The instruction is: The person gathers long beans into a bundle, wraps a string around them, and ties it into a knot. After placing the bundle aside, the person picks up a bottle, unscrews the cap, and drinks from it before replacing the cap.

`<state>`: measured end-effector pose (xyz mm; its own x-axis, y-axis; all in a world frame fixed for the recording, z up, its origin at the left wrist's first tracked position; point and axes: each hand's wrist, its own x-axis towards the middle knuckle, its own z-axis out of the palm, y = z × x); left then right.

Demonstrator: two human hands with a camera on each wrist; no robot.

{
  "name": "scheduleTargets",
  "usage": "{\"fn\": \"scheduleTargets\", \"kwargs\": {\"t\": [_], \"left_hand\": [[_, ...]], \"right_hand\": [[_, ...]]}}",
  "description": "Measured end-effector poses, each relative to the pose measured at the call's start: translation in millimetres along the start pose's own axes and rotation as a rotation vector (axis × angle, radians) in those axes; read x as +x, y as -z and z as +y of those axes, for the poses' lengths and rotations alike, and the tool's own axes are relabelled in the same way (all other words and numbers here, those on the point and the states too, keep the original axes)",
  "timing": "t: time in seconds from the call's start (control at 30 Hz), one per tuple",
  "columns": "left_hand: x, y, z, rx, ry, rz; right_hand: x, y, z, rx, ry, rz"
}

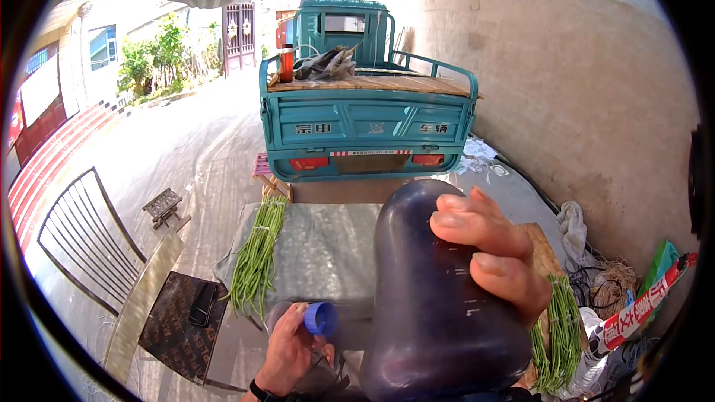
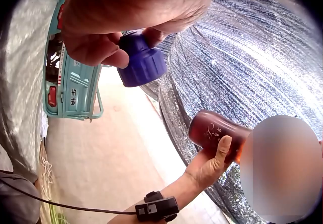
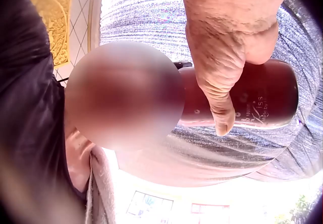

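Note:
Close before the head camera, a dark, see-through drinking bottle (image 1: pixel 439 298) is raised, its base pointing away. My right hand (image 1: pixel 497 253) grips it, with fingers wrapped over its side. In the right wrist view the bottle (image 3: pixel 272 95) looks reddish brown with white lettering, and its mouth end meets the blurred face. Lower down, my left hand (image 1: pixel 287 350) pinches a blue screw cap (image 1: pixel 321 318) between thumb and fingers. The cap (image 2: pixel 141 65) is apart from the bottle in the left wrist view.
Bundles of long green beans (image 1: pixel 258 249) lie on a cloth-covered table (image 1: pixel 328 231), with more beans (image 1: pixel 560 335) at right. A teal cargo tricycle (image 1: pixel 365 123) stands ahead beside a wall (image 1: pixel 566 89). At left are a chair (image 1: pixel 89 238), a phone (image 1: pixel 202 304) and a small stool (image 1: pixel 162 207).

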<state>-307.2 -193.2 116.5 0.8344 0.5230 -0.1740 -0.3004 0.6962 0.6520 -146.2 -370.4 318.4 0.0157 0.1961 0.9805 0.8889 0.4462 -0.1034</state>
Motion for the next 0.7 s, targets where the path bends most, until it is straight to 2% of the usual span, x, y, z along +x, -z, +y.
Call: {"fn": "scheduleTargets", "kwargs": {"t": [0.53,0.7], "left_hand": [[-7.7,-13.3,1.8,0.132,-0.044,-0.016],[-5.9,-10.8,0.0,0.085,0.001,-0.008]], "right_hand": [[1.8,3.4,-1.5,-0.002,0.001,0.033],[2.6,3.5,-0.2,0.001,0.016,0.045]]}}
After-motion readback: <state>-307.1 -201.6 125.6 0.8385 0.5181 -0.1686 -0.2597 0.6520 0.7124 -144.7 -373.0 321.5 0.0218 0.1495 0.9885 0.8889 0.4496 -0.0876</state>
